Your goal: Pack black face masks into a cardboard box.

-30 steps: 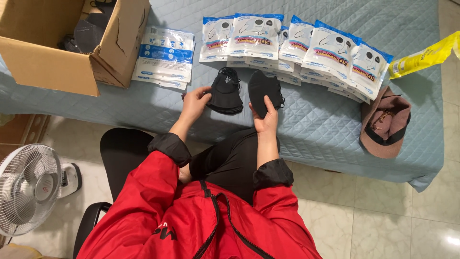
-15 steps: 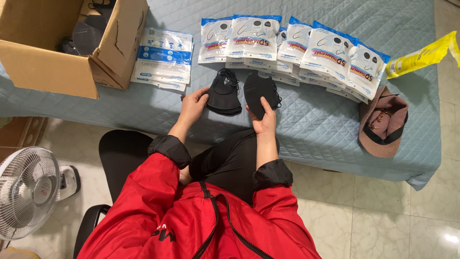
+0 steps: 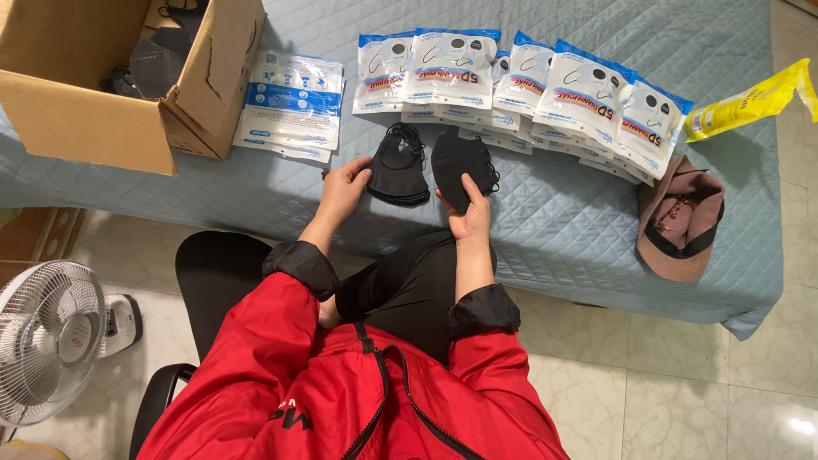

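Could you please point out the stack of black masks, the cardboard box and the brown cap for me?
stack of black masks (image 3: 398,170): head view, middle of the top mask.
cardboard box (image 3: 89,128): head view, its near outer wall.
brown cap (image 3: 682,220): head view, its inside.

My sleeves (image 3: 290,341) are red with black cuffs. Black masks (image 3: 398,166) lie on the quilted grey-blue cover (image 3: 562,221); above them, white-and-blue packets (image 3: 511,81). Beside them: a brown cap (image 3: 677,217).

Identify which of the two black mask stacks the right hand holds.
The right-side black mask stack, gripped by the right hand; the left stack lies by the left hand.
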